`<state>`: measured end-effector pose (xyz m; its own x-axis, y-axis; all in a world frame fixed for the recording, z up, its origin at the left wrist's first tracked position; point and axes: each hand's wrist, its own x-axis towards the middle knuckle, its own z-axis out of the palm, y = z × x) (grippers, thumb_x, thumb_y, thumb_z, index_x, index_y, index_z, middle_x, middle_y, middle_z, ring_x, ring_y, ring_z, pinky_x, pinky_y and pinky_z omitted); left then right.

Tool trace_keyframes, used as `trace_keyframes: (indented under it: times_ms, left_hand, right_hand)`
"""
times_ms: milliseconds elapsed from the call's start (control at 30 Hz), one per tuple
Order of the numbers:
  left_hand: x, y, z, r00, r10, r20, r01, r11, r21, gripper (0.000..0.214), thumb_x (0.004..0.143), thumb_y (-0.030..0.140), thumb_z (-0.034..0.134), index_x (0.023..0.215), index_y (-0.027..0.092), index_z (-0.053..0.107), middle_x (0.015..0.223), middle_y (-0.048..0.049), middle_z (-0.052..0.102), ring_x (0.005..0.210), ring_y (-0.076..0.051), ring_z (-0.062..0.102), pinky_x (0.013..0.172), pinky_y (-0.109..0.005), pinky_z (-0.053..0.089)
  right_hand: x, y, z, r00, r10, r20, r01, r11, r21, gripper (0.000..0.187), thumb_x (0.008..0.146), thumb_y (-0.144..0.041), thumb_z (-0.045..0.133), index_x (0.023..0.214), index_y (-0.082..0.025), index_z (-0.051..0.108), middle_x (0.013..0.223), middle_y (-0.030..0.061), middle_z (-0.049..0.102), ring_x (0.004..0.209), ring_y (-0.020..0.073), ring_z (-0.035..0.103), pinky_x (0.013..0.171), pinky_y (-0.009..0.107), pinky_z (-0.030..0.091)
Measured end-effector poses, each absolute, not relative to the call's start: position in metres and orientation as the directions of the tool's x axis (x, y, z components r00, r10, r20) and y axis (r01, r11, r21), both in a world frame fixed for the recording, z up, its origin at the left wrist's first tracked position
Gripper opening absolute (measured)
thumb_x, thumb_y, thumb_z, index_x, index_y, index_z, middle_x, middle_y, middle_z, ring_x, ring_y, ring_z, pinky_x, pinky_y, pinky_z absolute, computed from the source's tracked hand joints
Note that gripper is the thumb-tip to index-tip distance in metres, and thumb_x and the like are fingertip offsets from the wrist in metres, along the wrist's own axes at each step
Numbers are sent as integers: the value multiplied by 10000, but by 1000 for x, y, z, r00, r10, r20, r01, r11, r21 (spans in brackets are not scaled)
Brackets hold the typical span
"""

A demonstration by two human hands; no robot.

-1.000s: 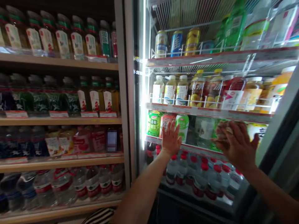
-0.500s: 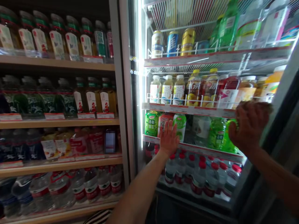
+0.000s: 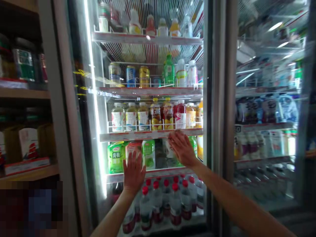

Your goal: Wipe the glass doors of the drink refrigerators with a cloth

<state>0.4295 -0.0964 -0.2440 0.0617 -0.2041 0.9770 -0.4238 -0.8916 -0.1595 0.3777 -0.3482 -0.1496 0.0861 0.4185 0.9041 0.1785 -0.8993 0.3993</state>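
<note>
My left hand (image 3: 134, 172) lies spread against the glass door of the lit drinks cooler, in front of the lower shelf. Behind its fingers are a red-labelled bottle (image 3: 133, 148) and a green bottle (image 3: 148, 153). My right hand (image 3: 184, 149) is pressed to the same glass, fingers stretched up and left, below the price strip (image 3: 153, 134) of the middle shelf. Along its fingertips shows a thin brownish edge, like a cloth (image 3: 176, 132), mostly hidden under the hand. Bottles behind the right hand are partly covered.
Red-capped water bottles (image 3: 175, 204) stand at the cooler's bottom. Tea bottles (image 3: 155, 115) and cans (image 3: 130, 76) fill shelves above. A metal door frame (image 3: 225, 115) divides this cooler from another (image 3: 265, 126) at right. A wooden drinks shelf (image 3: 27, 169) is at left.
The view has swung right and back, bringing the second cooler into sight. My right hand has moved left across the glass, closer to my left hand, which stays spread on the door.
</note>
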Motion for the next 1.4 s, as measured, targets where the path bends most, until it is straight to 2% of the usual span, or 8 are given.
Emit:
trace_keyframes:
  times_ms: [167, 367, 567, 767, 967, 1133, 1200, 1400]
  left_hand:
    - [427, -100, -242, 62, -189, 980, -437, -888, -143, 719, 833, 206, 456, 1436, 200, 65, 1477, -148, 212, 1385, -242, 85, 1109, -513, 100]
    - [421, -90, -238, 47, -237, 970, -436, -879, -194, 683, 847, 209, 432, 1435, 212, 85, 1447, -146, 297, 1388, -232, 98, 1101, -503, 152]
    - [425, -74, -168, -20, -85, 996, -482, -872, -84, 552, 872, 285, 401, 1396, 201, 250, 1467, -133, 256, 1378, -250, 159, 1094, -493, 167]
    - [438, -91, -116, 76, -79, 994, -488, -872, -32, 564, 874, 448, 369, 1360, 164, 344, 1471, -148, 241, 1385, -280, 92, 1099, -524, 71]
    - [439, -93, -122, 108, -89, 990, -483, -875, -26, 584, 877, 448, 354, 1378, 152, 308, 1486, -153, 191, 1389, -284, 30, 1093, -549, 36]
    - [435, -93, -119, 118, -92, 989, -471, -882, -26, 585, 878, 446, 355, 1375, 140, 314, 1479, -163, 204, 1388, -285, 38, 1093, -552, 48]
    - [434, -93, -119, 109, -95, 989, -466, -884, -34, 576, 879, 436, 357, 1381, 158, 304, 1481, -153, 207, 1389, -276, 47, 1094, -546, 61]
    - [435, -93, -120, 92, -95, 991, -460, -887, -42, 571, 880, 408, 365, 1391, 167, 283, 1484, -154, 196, 1387, -288, 52, 1088, -557, 75]
  right_hand:
    - [380, -371, -129, -248, -109, 963, 87, -992, -90, 471, 895, -236, 387, 1361, -169, 371, 1407, 130, 363, 1333, 290, 232, 1046, 560, 267]
    - [373, -353, -138, 27, 389, 921, 206, -904, 375, 469, 859, -229, 457, 1310, -354, 417, 1387, -41, 424, 1306, 201, 327, 1059, 432, 330]
    - [379, -383, -97, -244, -94, 965, 113, -991, -68, 436, 885, -242, 389, 1308, -146, 435, 1390, 145, 381, 1309, 315, 271, 1028, 578, 278]
    - [376, -348, -115, 32, 471, 882, 198, -868, 456, 395, 878, -229, 430, 1270, -253, 474, 1354, 47, 455, 1316, 227, 295, 1059, 482, 294]
    - [378, -365, -72, -184, -74, 980, 102, -993, -56, 430, 901, -260, 358, 1298, -113, 434, 1397, 138, 366, 1333, 284, 227, 1071, 553, 228]
    - [381, -330, -85, 12, 473, 881, 186, -867, 463, 358, 886, -288, 421, 1232, -259, 507, 1359, -7, 452, 1322, 173, 282, 1106, 395, 262]
    - [378, -337, -87, 33, 563, 826, 192, -814, 547, 352, 888, -272, 421, 1230, -278, 503, 1361, -18, 451, 1319, 173, 294, 1107, 419, 253]
    - [382, -370, -44, -205, -43, 978, 127, -992, -17, 415, 895, -252, 373, 1283, -133, 462, 1404, 128, 366, 1346, 289, 202, 1079, 552, 220]
